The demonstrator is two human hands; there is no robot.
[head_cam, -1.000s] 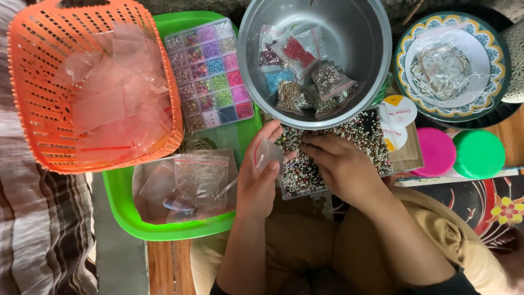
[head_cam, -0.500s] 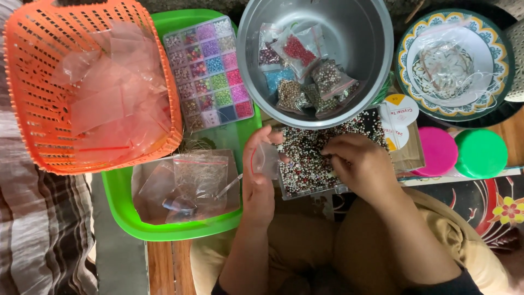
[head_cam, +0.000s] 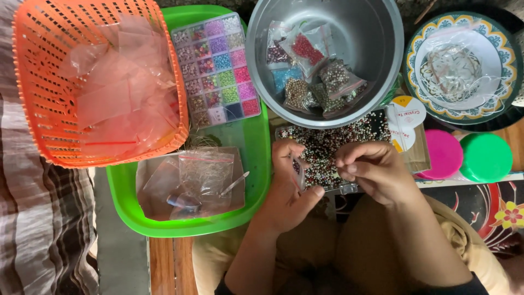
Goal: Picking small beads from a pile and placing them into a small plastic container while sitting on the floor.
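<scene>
The person sits with knees drawn up under tan cloth, both hands raised over a clear tray of mixed beads (head_cam: 327,150) that lies just past the lap. The left hand (head_cam: 286,188) has its grip pressed together on a small clear plastic bag (head_cam: 298,166), thumb below and fingers curled over the top, so the little bag stands edge-on above the near left corner of the tray. The right hand (head_cam: 374,172) is just beside it, apart from the bag, thumb and forefinger pinched tight over the beads; whether a bead sits between them I cannot tell.

To the left lies a green tray (head_cam: 256,164) holding a flat pile of clear zip bags (head_cam: 199,180) near its front and a compartmented bead box (head_cam: 218,71) with many colours further back. Past the green tray's left side an orange basket (head_cam: 38,82) carries more empty clear bags.

Beyond the bead tray stands a steel bowl (head_cam: 376,43) with several filled bead packets (head_cam: 314,76) in it. To the right are two spools of clear cord (head_cam: 406,120), a pink lid (head_cam: 445,155), a green lid (head_cam: 486,157), and furthest off a patterned plate (head_cam: 499,60) with a bag of thread on it.
</scene>
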